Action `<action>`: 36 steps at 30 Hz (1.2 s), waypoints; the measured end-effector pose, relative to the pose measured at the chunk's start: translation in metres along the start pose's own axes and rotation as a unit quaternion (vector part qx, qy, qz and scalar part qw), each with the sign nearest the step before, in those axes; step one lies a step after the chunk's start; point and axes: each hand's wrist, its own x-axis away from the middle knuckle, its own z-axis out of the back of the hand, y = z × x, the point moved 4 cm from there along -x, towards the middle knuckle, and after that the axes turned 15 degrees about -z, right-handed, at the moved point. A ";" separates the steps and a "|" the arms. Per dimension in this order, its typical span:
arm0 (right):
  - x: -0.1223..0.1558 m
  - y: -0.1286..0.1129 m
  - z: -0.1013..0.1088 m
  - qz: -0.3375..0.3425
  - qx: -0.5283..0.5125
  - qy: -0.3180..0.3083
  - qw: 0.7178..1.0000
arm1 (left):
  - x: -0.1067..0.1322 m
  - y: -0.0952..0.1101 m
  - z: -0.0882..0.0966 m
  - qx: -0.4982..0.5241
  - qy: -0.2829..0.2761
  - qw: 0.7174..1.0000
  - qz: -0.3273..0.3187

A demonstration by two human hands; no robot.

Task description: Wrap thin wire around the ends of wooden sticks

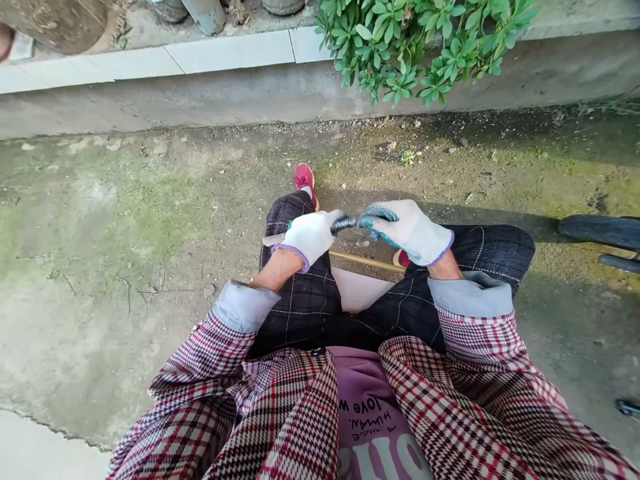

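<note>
My left hand (310,235), in a white work glove with a purple cuff, is closed above my left knee. A flat, pale strip (273,240) sticks out on its outer side, with a small green patch nearby. At its fingertips is a dark, ribbed end (344,224); I cannot tell whether this is glove or an object. My right hand (413,230), gloved in white with blue-grey coated fingers, pinches close beside that end. Whatever lies between its fingertips is too small to name. Both hands meet over the gap between my knees.
A yellowish rod (367,261) and a pale flat surface (363,290) lie below my hands. Ahead, a low concrete wall with a white tiled ledge (230,53) crosses the view, overhung by a leafy green bush (420,40). Dark objects (597,228) stand at right.
</note>
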 end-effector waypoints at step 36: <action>-0.012 0.021 0.008 -0.082 -0.144 0.031 0.986 | 0.009 0.016 0.034 0.216 0.085 0.968 -0.099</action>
